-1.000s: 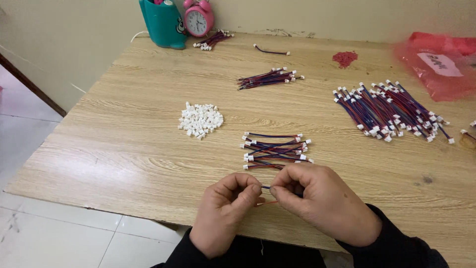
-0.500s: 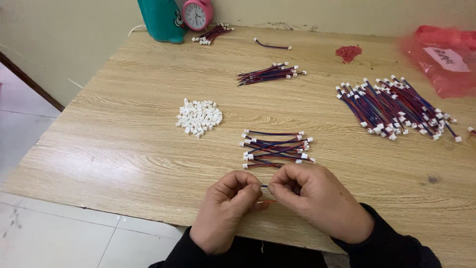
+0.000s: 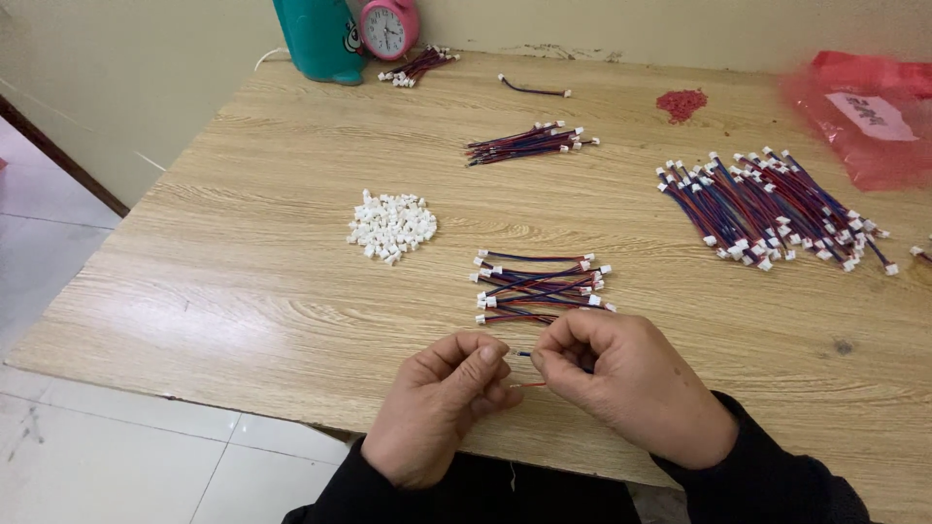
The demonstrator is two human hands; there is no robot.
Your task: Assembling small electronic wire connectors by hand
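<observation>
Currently your left hand and right hand meet at the near edge of the wooden table, both pinched nearly closed on one short wire lead. Only a red and a dark strand show in the gap between your fingertips; whether a white connector sits in the left pinch cannot be told, since the fingers cover it. Treat the lead as light, limp and thin: it will bend freely, so grip it close to its end, not mid-length. Just beyond your hands lies a small batch of finished leads. The pile of white connector housings sits to its left. A larger bundle of leads lies well apart to the right.
</observation>
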